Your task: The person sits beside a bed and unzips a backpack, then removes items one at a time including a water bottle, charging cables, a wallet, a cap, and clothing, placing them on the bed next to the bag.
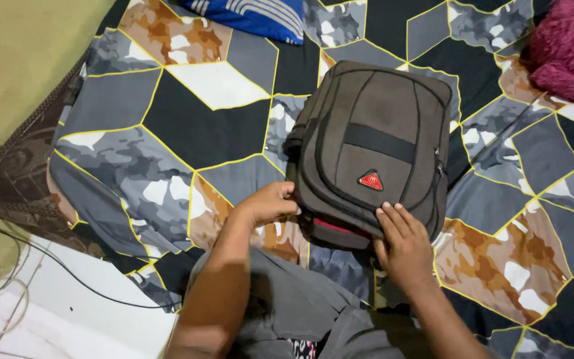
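From the head camera, looking down, I see one backpack (pixel 372 149), grey-brown with a dark strap band across its front and a small red badge low on that panel. It lies flat on the bed cover (pixel 214 126), its bottom end toward me and its top pointing away.

My left hand (pixel 270 203) sits at the backpack's near left corner, fingers curled in against the side edge. Their tips are tucked out of sight behind my knuckles, so I cannot tell whether they pinch a zip pull or just press the fabric. My right hand (pixel 403 246) lies on the near right part of the front panel, fingers straight and close together, flat on the cloth and gripping nothing. Beneath it a strip of red lining shows at the backpack's near edge; how far that edge gapes is hard to make out.

The cover under the backpack is patterned in grey, black, white and rust patches with yellow lines. Beyond the backpack's top left, one blue striped cloth (pixel 254 14) is cut off by the frame. Beyond its top right, one fluffy magenta cushion (pixel 571 50) is also cropped. Far to the backpack's left lies a brown patterned cloth (pixel 14 179) at the bed's edge, with one black cable (pixel 68 269) across the pale floor (pixel 68 319) below it. My grey clothing (pixel 287 306) fills the bottom, hiding the cover nearest me.
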A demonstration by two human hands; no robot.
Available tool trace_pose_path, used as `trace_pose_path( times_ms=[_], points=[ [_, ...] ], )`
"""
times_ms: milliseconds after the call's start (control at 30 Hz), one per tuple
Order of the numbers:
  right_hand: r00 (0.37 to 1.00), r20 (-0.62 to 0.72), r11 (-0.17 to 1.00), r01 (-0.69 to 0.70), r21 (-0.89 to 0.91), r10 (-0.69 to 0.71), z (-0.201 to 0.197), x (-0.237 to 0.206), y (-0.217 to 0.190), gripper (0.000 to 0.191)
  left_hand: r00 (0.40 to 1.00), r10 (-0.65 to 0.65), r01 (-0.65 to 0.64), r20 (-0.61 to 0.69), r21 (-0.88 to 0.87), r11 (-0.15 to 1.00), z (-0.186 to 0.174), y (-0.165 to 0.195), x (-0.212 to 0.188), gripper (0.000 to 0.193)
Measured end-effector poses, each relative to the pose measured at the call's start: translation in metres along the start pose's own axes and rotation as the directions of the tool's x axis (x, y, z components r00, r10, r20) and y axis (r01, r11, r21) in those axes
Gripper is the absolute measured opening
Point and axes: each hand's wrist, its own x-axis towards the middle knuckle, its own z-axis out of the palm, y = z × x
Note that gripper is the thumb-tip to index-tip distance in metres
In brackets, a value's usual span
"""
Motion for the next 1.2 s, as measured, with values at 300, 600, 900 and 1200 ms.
trace_pose_path(
  times_ms=[300,600,900,1200],
  points=[
    [0.987,-0.145,0.995,-0.051,0.086,0.063,0.018,-0.004,0.010,0.056,0.780,0.174,-0.169,-0.601,0.066,0.983,-0.022,-0.011,0.083,0.053],
    [0.982,-0.161,0.990,-0.076,0.121,0.096,0.019,-0.001,0.015,0.056,0.902,-0.001,-0.138,-0.432,-0.290,0.947,-0.014,0.033,0.126,0.070],
    [0.978,-0.173,0.986,-0.093,0.135,0.116,0.025,-0.003,0.022,0.053,0.806,-0.033,-0.131,-0.591,-0.232,0.964,-0.001,0.034,0.123,0.057],
    [0.980,-0.162,0.986,-0.092,0.142,0.115,0.014,-0.007,0.022,0.054,0.790,-0.100,-0.192,-0.605,-0.398,0.897,0.016,0.038,0.094,0.054]
  ],
)
